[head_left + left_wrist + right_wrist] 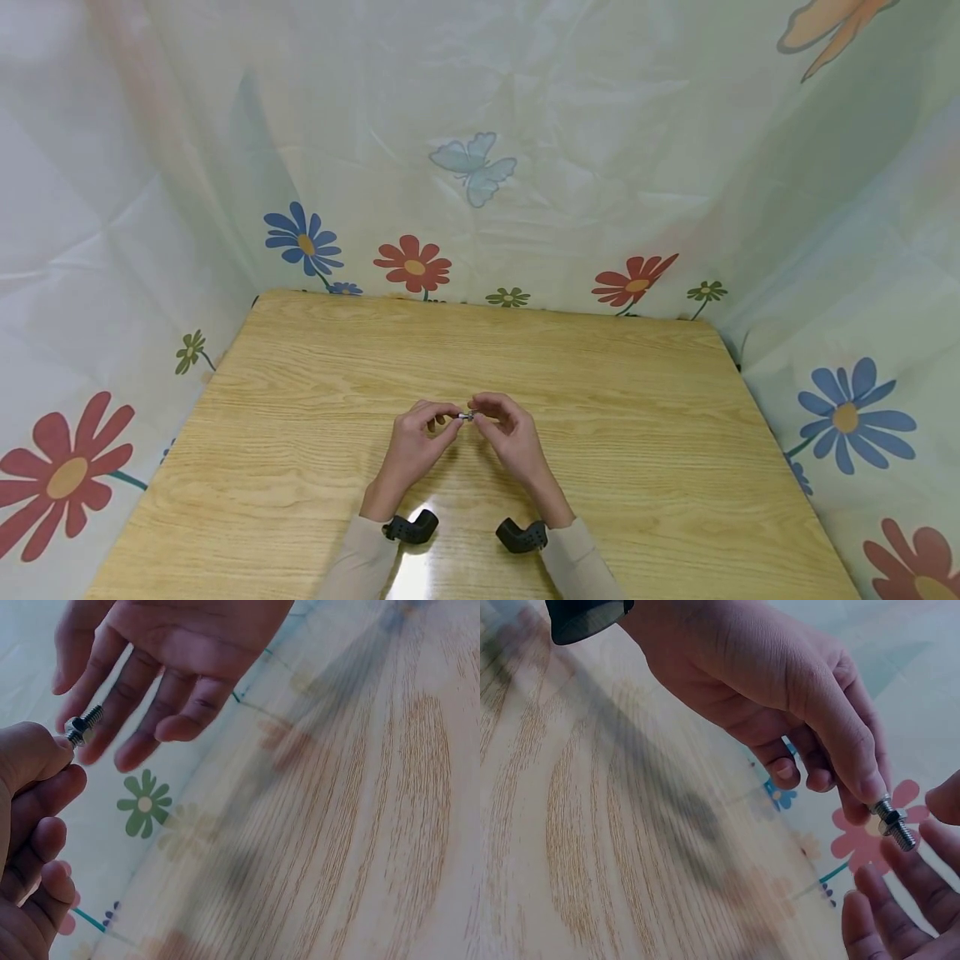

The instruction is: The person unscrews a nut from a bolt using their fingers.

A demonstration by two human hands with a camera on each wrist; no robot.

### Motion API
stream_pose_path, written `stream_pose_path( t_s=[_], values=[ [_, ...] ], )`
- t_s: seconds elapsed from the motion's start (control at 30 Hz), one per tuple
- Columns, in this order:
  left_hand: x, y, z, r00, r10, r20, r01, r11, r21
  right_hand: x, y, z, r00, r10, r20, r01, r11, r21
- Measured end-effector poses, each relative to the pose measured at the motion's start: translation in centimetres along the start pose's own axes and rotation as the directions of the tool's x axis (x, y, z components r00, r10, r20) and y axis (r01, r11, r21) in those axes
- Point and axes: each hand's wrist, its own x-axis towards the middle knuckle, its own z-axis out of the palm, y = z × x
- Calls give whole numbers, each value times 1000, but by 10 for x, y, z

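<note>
Silvery metal threaded bolt (904,840) with a small hexagonal nut (892,821) partway along it, sitting right between the two hands. The person's left hand (415,442) has one end of it pinched between thumb and fingers. The right hand (516,443) is pretty loose, fingers spread near the bolt's free end; can't really tell if a fingertip touches it. Both are over a yellow-brown wood-grain worktop (660,417). Closer to the person than the hands, each wrist wears a chunky black gadget (411,527) beside a beige sleeve (360,558). Beyond them hangs a whitish flower-print sheet (585,108).
</note>
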Motion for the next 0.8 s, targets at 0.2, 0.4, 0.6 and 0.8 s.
stream_pose_path(
  t_s=[0.2, 0.4, 0.6, 0.8],
  values=[
    [0, 1, 1, 1000, -3, -4, 3, 1000, 9, 0, 0, 2, 991, 123, -45, -125, 991, -40],
    [1, 3, 1, 1000, -14, -1, 14, 1000, 9, 1, 3, 5, 974, 220, -54, -222, 974, -36],
    [-1, 2, 2, 1000, -16, 7, 16, 1000, 23, 0, 0, 7, 965, 256, -57, -259, 964, -54],
    [-1, -1, 2, 1000, -5, 22, 5, 1000, 13, 0, -2, 5, 971, 233, -61, -237, 969, -75]
  ],
)
